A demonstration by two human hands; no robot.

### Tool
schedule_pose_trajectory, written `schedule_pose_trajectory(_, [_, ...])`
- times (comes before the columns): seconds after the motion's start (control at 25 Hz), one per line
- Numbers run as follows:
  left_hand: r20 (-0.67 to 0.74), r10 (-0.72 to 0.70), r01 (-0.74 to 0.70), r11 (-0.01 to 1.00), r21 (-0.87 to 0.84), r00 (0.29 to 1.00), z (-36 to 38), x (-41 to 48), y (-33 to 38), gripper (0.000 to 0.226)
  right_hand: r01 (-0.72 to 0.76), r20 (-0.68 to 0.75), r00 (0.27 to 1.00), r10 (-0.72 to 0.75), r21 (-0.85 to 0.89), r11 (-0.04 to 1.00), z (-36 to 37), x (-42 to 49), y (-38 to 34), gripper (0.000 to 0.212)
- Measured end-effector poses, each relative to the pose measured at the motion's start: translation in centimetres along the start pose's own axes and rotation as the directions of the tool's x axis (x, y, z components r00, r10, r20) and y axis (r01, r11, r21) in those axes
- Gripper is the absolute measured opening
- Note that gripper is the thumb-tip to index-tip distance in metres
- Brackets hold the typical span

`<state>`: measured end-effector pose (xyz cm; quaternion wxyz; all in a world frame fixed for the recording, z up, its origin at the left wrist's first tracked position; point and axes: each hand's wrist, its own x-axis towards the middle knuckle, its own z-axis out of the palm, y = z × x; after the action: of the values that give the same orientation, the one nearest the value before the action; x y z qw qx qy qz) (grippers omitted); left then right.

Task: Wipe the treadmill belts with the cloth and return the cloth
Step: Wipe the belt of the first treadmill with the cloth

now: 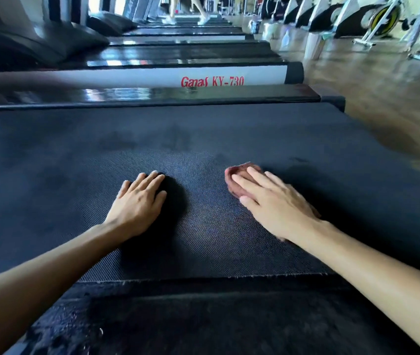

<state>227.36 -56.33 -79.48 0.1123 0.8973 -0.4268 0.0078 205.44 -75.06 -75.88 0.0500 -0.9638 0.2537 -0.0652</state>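
right hand (278, 204) lies flat on the cloth (238, 175), fingers straight, pressing the reddish pad against the belt (203, 139); most of the cloth is covered by the palm and only its far edge shows past the fingertips. the flat palm spreads pressure over the pad, which suits a wiping stroke better than a pinch would. left hand (137, 201) rests bare on the belt, well apart from the cloth, fingers extended and holding nothing; it probably serves as a brace for a body leaning low over the deck. the belt is dark, with a fine woven texture, dull patches towards its far side and a frayed near edge. beyond it a white side rail (152, 75) carries red lettering, "ky-730" legible. further treadmills (183, 49) recede in a row with glossy strips. to the right a brown floor (383, 98) reflects light, and exercise bikes (380, 19) stand along the far wall. legs of a person (188, 8) appear on a distant treadmill. wiping appears under way on this belt; the cloth's return is not yet due.
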Motion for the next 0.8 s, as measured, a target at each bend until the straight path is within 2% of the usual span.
schedule_pose_trajectory(0.04, [-0.010, -0.006, 0.006, 1.000, 0.004, 1.000, 0.0, 0.0, 0.1, 0.054, 0.029, -0.049, 0.998, -0.029, -0.007, 1.000, 0.5, -0.9, -0.4, 0.051])
schedule_pose_trajectory(0.08, [-0.012, -0.005, 0.005, 1.000, 0.002, 1.000, -0.1, 0.1, 0.3, 0.054, 0.148, -0.063, 0.987, -0.148, -0.001, 0.989, 0.8, -2.7, -1.5, 0.052])
schedule_pose_trajectory(0.16, [0.008, 0.004, -0.004, 1.000, -0.002, 1.000, -0.3, 0.8, 0.5, 0.055, 0.340, -0.011, 0.940, -0.340, 0.061, 0.939, 1.0, -5.1, -2.6, 0.051])
schedule_pose_trajectory(0.2, [0.020, 0.006, -0.006, 1.000, 0.000, 1.000, -0.3, 1.3, 0.5, 0.055, 0.339, 0.017, 0.940, -0.341, 0.080, 0.937, 0.6, -4.7, -2.0, 0.050])
schedule_pose_trajectory(0.28, [0.029, 0.012, -0.012, 1.000, 0.011, 1.000, -0.1, 2.3, 0.7, 0.056, 0.124, 0.020, 0.992, -0.125, 0.053, 0.991, -0.1, -1.7, -0.2, 0.051])
schedule_pose_trajectory(0.36, [0.016, 0.012, -0.013, 1.000, 0.015, 1.000, 0.3, 3.0, 1.1, 0.056, -0.039, -0.063, 0.997, 0.039, 0.005, 0.999, 0.3, 0.1, -0.3, 0.052])
schedule_pose_trajectory(0.4, [0.011, 0.014, -0.014, 1.000, 0.013, 1.000, 0.4, 3.3, 1.1, 0.056, -0.009, -0.086, 0.996, 0.009, -0.005, 1.000, 0.9, 0.0, -1.1, 0.053])
schedule_pose_trajectory(0.52, [0.002, 0.019, -0.019, 1.000, -0.003, 1.000, 0.7, 4.5, 0.5, 0.057, 0.262, -0.036, 0.965, -0.262, 0.015, 0.965, 1.1, -1.5, -3.2, 0.052])
schedule_pose_trajectory(0.56, [0.000, 0.015, -0.015, 1.000, -0.007, 1.000, 0.8, 4.8, 0.3, 0.058, 0.259, -0.021, 0.966, -0.258, 0.031, 0.965, 0.5, -0.6, -2.4, 0.051])
schedule_pose_trajectory(0.6, [-0.001, 0.009, -0.009, 1.000, -0.006, 1.000, 0.9, 5.2, 0.1, 0.058, 0.203, -0.025, 0.979, -0.202, 0.015, 0.979, 0.5, 1.0, -1.0, 0.051])
schedule_pose_trajectory(0.72, [0.020, 0.001, -0.001, 1.000, 0.008, 1.000, 0.9, 6.7, -0.1, 0.059, -0.128, -0.037, 0.991, 0.126, -0.037, 0.991, 1.2, 8.5, 2.2, 0.050])
schedule_pose_trajectory(0.8, [0.015, 0.015, -0.015, 1.000, 0.014, 1.000, 0.7, 8.1, -0.1, 0.057, -0.192, -0.036, 0.981, 0.191, -0.043, 0.980, 1.6, 12.2, 1.2, 0.049])
